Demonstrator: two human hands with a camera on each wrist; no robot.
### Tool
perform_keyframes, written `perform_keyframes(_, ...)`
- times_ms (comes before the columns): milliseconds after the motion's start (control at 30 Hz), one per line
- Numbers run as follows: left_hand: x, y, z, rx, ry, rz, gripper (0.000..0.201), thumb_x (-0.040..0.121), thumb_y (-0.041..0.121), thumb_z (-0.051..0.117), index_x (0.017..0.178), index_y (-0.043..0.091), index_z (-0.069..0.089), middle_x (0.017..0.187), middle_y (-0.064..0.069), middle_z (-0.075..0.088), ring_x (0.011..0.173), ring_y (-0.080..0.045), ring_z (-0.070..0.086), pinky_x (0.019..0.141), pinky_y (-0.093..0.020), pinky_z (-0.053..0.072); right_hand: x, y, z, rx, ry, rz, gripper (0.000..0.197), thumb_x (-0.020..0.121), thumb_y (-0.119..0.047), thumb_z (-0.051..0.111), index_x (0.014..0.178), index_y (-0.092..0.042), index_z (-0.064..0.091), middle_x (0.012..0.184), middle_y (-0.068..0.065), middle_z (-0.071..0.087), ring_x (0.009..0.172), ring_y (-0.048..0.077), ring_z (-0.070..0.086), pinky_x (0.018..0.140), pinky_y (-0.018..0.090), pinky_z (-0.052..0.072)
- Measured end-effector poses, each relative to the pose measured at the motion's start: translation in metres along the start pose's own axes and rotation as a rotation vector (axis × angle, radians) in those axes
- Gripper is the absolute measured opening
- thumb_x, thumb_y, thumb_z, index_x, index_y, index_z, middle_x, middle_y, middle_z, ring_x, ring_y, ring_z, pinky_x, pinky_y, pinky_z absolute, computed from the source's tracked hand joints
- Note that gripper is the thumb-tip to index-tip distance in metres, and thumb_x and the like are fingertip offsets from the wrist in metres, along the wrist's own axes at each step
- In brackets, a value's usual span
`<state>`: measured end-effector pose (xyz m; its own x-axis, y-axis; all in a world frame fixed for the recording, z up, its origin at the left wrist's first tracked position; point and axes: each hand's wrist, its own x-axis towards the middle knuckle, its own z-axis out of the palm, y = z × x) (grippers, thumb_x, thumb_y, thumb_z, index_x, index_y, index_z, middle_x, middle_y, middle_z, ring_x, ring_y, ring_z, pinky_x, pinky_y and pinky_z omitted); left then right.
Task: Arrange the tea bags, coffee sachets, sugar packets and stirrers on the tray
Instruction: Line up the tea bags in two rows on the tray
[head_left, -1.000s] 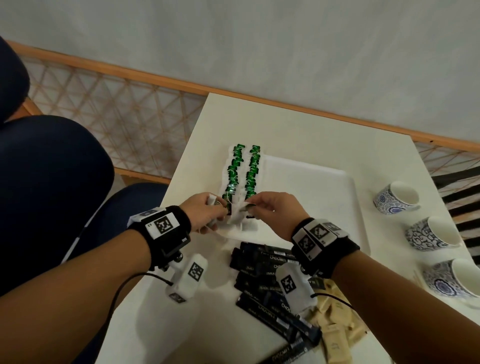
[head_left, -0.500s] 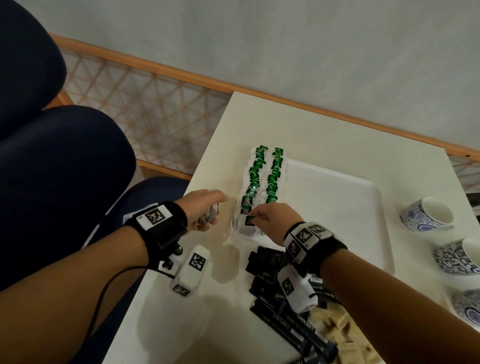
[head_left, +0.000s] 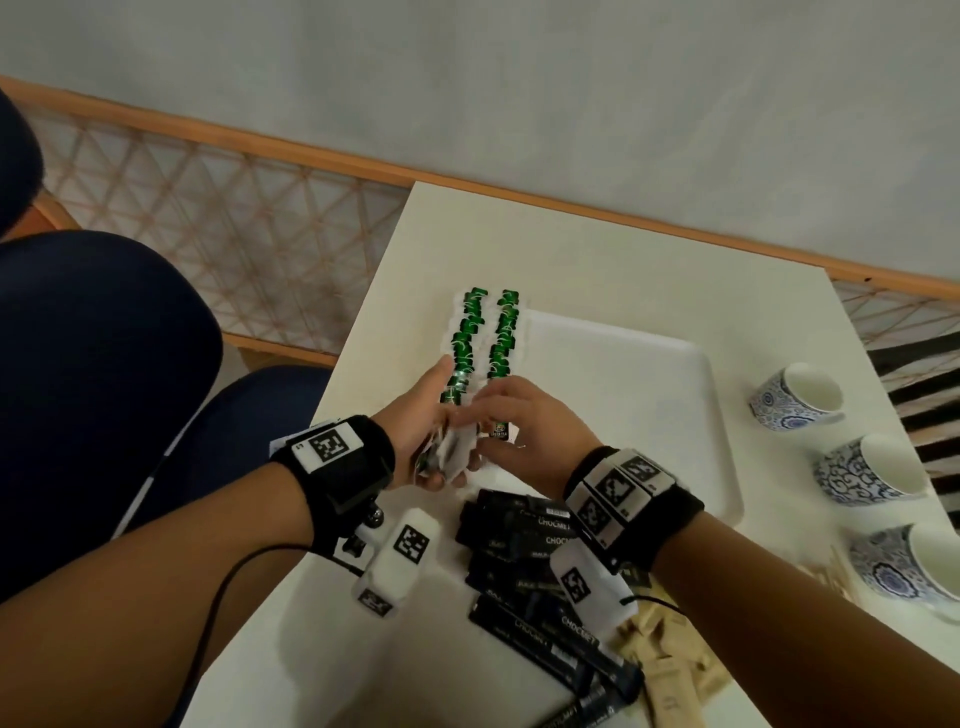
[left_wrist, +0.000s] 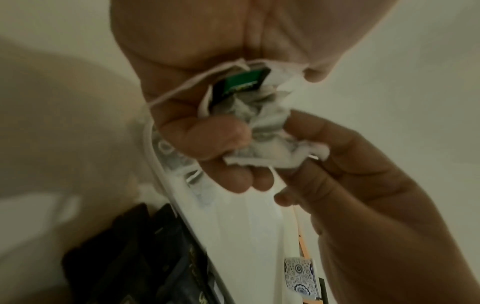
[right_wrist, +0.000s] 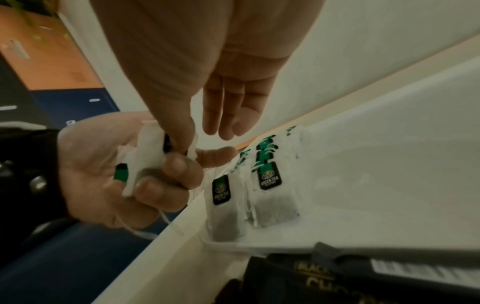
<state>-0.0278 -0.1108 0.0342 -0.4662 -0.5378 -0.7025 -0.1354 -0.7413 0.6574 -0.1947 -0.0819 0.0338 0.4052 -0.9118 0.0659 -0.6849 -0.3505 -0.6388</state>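
While L hand (head_left: 415, 415) grips tea bags (right_wrist: 145, 162), R hand (head_left: 524, 421) pinches one.

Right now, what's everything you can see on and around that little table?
Table: one, white, by a rattan rail.
Tray: one, white, mid-table.
Tea bags on tray: two overlapping rows, white with green tags, along its left edge.
Bunch of tea bags: white, in the left hand.
Coffee sachets: a heap, black, in front of the tray.
Sugar packets: a heap, beige, near right.
Cups: three, blue-and-white, right.
Chair: dark blue, left.
Left hand: grips the bunch.
Right hand: pinches one bag from it.
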Motion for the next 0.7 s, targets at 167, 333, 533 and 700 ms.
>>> perform_keyframes(167,0.003,-0.001,0.009,0.163,0.044,0.018,0.04,0.097,0.047,0.039,0.095,0.015,0.062,0.073,-0.007,0.066,0.049,-0.016,0.054,0.04,-0.016,0.032,-0.009,0.004,-0.015,0.148,0.107,0.319,0.01,0.084,-0.027,0.07,0.093,-0.025,0.073,0.084,-0.014,0.065,0.078,-0.005,0.057,0.068,0.01,0.038)
perform_keyframes(333,0.008,-0.007,0.001,0.178,0.175,0.065,0.016,0.098,0.024,0.047,0.098,0.013,0.059,0.074,-0.007,0.06,0.047,-0.014,0.05,0.038,-0.016,0.032,-0.015,0.004,-0.021,0.108,0.059,0.444,0.017,0.089,-0.024,0.063,0.103,-0.021,0.072,0.088,-0.007,0.07,0.081,0.006,0.058,0.072,0.011,0.041)
perform_keyframes(533,0.007,-0.009,-0.015,0.235,0.317,0.117,0.024,0.091,0.028,0.058,0.098,0.006,0.061,0.076,-0.009,0.054,0.056,-0.017,0.046,0.04,-0.02,0.03,-0.017,0.006,-0.019,-0.095,-0.131,0.416,0.026,0.094,-0.023,0.052,0.116,-0.022,0.066,0.108,0.001,0.064,0.101,0.018,0.058,0.089,0.029,0.044)
perform_keyframes(700,0.002,-0.006,-0.021,0.086,0.326,0.042,0.028,0.086,0.005,0.034,0.098,0.004,0.06,0.069,-0.009,0.048,0.055,-0.018,0.043,0.049,-0.023,0.028,-0.009,0.014,-0.011,-0.194,-0.302,0.453,0.028,0.095,-0.024,0.048,0.118,-0.022,0.064,0.113,0.002,0.06,0.106,0.021,0.056,0.089,0.029,0.043)
